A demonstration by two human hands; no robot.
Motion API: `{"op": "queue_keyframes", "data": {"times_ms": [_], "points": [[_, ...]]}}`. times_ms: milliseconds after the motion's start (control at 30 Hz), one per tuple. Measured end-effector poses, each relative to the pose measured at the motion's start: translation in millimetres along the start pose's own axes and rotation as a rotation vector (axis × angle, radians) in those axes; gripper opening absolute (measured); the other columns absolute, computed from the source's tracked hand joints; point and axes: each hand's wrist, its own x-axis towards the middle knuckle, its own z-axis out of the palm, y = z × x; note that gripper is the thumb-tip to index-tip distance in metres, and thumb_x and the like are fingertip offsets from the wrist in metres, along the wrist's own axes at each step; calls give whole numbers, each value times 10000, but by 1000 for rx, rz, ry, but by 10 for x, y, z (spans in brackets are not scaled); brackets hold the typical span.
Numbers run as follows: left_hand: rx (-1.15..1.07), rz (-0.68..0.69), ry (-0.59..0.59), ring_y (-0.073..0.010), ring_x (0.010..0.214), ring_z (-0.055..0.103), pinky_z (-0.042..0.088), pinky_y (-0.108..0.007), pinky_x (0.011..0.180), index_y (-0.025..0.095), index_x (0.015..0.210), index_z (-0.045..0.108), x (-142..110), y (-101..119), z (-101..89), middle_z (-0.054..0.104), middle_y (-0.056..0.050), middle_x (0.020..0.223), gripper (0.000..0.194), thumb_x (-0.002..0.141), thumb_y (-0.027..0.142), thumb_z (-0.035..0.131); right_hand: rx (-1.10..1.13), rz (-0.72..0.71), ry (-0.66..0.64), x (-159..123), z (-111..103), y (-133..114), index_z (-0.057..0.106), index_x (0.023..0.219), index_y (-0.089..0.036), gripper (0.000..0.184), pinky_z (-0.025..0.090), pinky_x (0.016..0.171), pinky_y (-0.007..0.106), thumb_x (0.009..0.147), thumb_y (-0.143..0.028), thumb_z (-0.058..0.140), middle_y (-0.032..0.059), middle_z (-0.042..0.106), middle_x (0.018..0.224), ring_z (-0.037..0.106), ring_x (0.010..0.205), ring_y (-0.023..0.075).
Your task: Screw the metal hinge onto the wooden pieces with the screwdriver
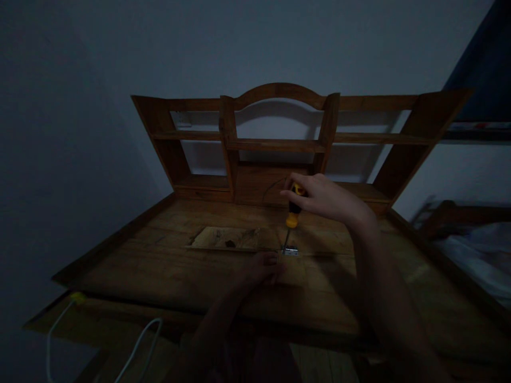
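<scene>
A yellow-and-black screwdriver [293, 219] is held at a steep tilt, its metal shaft pointed down at a small silvery fitting [290, 251]. The fitting is set along the far edge of a pale wooden piece [293, 272], laid flat on the desktop [167, 266].

No readable text, labels, brands, numbers or signs on anything in view.
</scene>
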Motion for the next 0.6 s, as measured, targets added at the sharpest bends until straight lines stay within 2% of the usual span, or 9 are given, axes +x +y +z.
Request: {"op": "queue_keyframes", "data": {"times_ms": [100,267,367,467,600], "points": [[-13,-11,18,-61,412,406,261,-190,394,143,749,545,13,-28,-9,492,56,512,431,660,478,801,-10,30,10,12,16,15,593,1030,-204,314,418,701,298,938,-481,477,68,671,888,626,799,225],[-20,-9,22,-57,412,411,276,-193,408,145,758,559,38,-80,-25,505,57,524,428,662,483,803,64,-50,-39,5,-27,22,608,1023,-205,186,419,783,284,911,-300,493,44,682,962,626,895,207],[-3,-17,45,-60,420,417,271,-197,415,143,749,559,20,-57,-14,509,52,532,434,658,490,804,50,-26,-26,-5,-26,12,608,1028,-197,246,421,748,289,946,-385,473,57,677,908,627,857,214],[-5,-10,31,-61,436,421,265,-195,423,140,751,565,-11,-11,5,509,47,541,419,671,479,798,29,10,-2,-2,-4,8,596,1041,-206,292,422,736,303,920,-458,513,61,673,909,625,830,223],[-31,-21,39,-56,435,416,267,-197,423,132,787,586,-28,27,25,507,52,561,401,663,442,807,77,-29,-27,-2,-5,4,595,1020,-214,184,423,791,295,884,-315,526,42,677,999,620,897,206]]}}
